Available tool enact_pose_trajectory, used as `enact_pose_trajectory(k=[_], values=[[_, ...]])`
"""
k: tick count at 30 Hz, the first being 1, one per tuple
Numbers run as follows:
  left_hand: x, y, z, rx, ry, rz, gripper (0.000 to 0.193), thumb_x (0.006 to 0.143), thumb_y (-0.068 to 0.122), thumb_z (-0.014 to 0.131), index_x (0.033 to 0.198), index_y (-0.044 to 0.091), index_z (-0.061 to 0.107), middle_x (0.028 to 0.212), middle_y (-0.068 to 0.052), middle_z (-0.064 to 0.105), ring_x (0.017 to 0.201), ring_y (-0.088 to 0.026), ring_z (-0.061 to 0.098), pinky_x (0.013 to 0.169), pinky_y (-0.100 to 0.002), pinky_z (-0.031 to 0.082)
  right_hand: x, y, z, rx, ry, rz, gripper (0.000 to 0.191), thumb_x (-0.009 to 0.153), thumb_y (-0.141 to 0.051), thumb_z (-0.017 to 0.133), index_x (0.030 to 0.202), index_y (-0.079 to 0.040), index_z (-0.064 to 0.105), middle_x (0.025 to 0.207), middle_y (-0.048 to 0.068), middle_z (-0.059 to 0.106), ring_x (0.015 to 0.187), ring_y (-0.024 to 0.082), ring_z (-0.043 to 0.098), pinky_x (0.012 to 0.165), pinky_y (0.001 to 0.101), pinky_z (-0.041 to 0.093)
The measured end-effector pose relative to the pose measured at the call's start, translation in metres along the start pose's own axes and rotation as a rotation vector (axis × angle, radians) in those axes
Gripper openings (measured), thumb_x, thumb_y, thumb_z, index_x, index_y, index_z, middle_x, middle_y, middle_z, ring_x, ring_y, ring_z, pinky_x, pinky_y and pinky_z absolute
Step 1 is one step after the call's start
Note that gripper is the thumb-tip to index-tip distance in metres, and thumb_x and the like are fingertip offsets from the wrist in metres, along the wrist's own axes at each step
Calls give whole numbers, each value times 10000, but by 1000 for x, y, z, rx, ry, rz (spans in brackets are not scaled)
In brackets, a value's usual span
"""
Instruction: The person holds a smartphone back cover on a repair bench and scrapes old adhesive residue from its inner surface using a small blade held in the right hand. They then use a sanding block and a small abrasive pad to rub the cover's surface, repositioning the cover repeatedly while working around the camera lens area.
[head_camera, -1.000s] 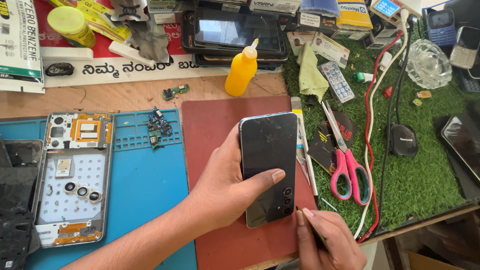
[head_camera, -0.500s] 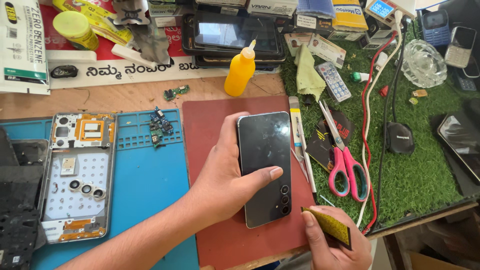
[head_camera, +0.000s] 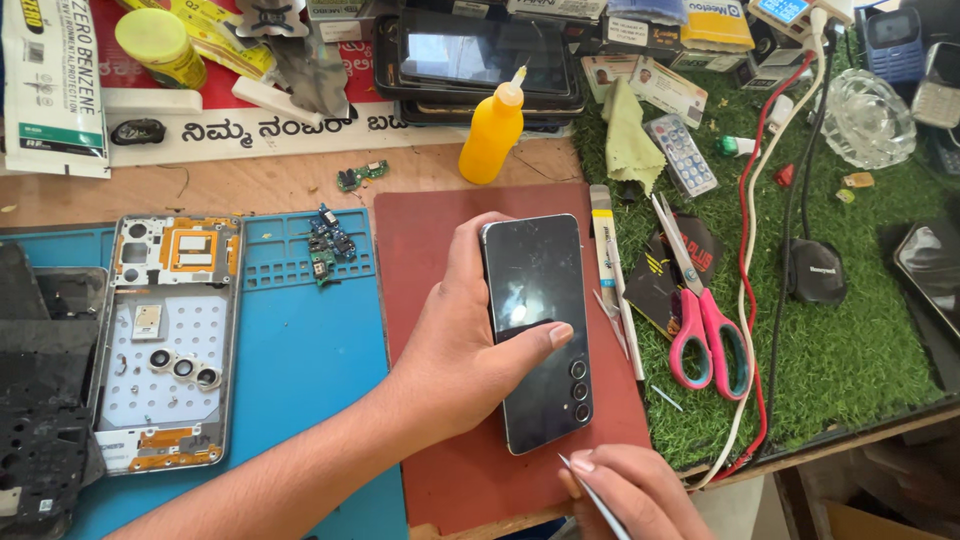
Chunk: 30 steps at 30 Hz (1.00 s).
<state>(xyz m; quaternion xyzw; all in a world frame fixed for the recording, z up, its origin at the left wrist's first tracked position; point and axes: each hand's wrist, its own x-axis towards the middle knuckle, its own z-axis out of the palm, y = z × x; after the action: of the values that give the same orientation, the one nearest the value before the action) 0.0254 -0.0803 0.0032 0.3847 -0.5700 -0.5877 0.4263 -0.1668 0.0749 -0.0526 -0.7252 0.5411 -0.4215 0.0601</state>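
The left hand grasps the black phone face-down on the red mat. At five o'clock, the right hand pinches a thin pry tool; a slip could crack the back glass or scratch the camera lenses.

Scissors — yellow bottle behind

A glossy, dark glass-backed phone shows fine scratches and glare on a matt reddish-brown mat. Beside it lie a smooth blue rubbery mat, bare metal phone frame, rough green artificial turf, pink plastic-handled steel scissors, and a shiny yellow plastic bottle.
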Motion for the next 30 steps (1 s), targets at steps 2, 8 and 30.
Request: enact_pose_trajectory(k=[2, 8, 30], values=[[0, 1, -1, 20, 10, 4, 789, 814, 82, 771, 1433, 55, 283, 1068, -84, 723, 983, -167, 759, 848, -327, 595, 3, -2, -1, -49, -50, -81, 356, 757, -31, 821, 1092, -95, 716, 1032, 64, 709, 935, 191, 730, 865, 305, 587], [0, 2, -1, 2, 28, -19, 857, 825, 79, 736, 1486, 45, 192, 1087, -97, 750, 1010, -181, 773, 893, -327, 593, -1, -6, 8, -235, -22, -191, 281, 787, -102, 766, 1065, -115, 732, 1078, 47, 697, 1006, 209, 704, 917, 359, 592], [-1, 0, -3, 32, 34, -17, 829, 830, 81, 719, 1482, 51, 207, 1020, -110, 753, 949, -212, 794, 862, -342, 602, -1, 2, 11, -308, 7, -226, 261, 777, -98, 800, 1026, -135, 730, 1047, 16, 695, 1006, 199, 680, 902, 340, 594]])
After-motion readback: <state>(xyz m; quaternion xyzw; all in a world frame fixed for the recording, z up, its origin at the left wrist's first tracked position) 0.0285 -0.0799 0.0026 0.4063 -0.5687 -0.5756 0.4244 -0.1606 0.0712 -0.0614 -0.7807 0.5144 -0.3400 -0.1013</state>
